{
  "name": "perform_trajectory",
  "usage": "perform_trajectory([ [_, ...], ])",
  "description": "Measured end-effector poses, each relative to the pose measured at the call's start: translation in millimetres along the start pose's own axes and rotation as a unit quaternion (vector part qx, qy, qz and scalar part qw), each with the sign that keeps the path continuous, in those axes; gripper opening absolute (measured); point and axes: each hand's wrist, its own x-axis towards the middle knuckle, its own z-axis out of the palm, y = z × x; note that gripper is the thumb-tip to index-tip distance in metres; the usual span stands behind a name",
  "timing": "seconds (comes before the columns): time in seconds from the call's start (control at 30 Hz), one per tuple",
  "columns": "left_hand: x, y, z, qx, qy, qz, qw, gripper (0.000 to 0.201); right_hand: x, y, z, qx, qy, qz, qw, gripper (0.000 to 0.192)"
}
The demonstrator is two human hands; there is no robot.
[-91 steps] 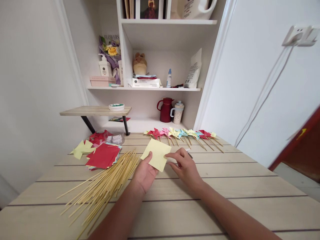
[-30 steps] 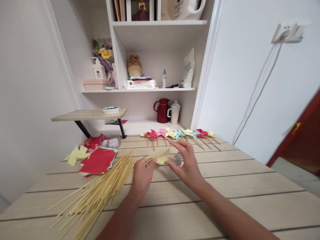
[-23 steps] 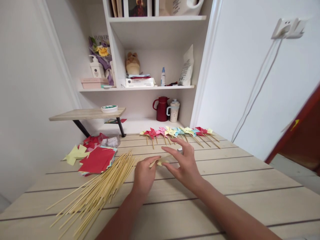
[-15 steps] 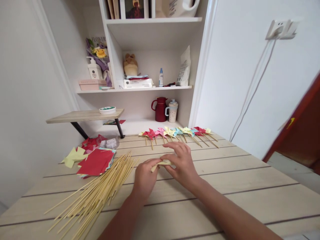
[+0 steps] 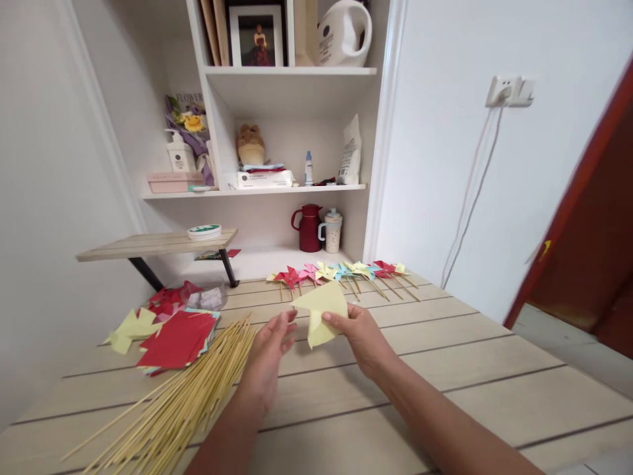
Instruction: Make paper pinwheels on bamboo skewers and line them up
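Note:
A piece of pale yellow paper (image 5: 327, 305), cut and partly curled, is pinched between the thumb and fingers of my right hand (image 5: 363, 336). It is held up above the wooden table (image 5: 336, 422). Just left of the paper is my left hand (image 5: 267, 353), its fingers apart and slightly bent, with nothing seen in it. Behind the paper lies a row of finished paper pinwheels (image 5: 326, 272) on sticks, in red, pink, yellow and blue. Thin bamboo sticks (image 5: 192, 396) are heaped to the left of my left hand.
A stack of red and other coloured paper squares (image 5: 175, 340) lies at the left, beside a loose yellow pinwheel shape (image 5: 133, 328) and a clear plastic box (image 5: 210, 298). A small raised wooden shelf (image 5: 158, 243) stands behind them. A dark red jug (image 5: 310, 227) and a cup (image 5: 332, 231) stand at the back.
My left hand has come off the yellow paper and moved left, its fingers opening. My right hand now holds the paper alone, turned so its face shows. The view has tilted up and shifted right.

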Motion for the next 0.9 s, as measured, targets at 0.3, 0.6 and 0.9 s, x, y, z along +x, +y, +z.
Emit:
perform_trajectory([
  [0.3,-1.7,-5.0,6.0,-0.033,-0.086,-0.007,0.996,0.038,-2.6,5.1,6.8,-0.009,-0.022,0.031,0.999,0.032],
  [0.6,-0.5,-9.0,3.7,0.024,-0.051,-0.015,0.998,0.034,-4.8,10.9,11.3,0.01,-0.042,0.071,0.997,0.036],
  [0.9,-3.9,-9.1,6.8,0.034,-0.05,-0.02,0.998,0.031,-2.2,18.2,7.0,0.0,-0.036,0.071,0.997,0.035],
])
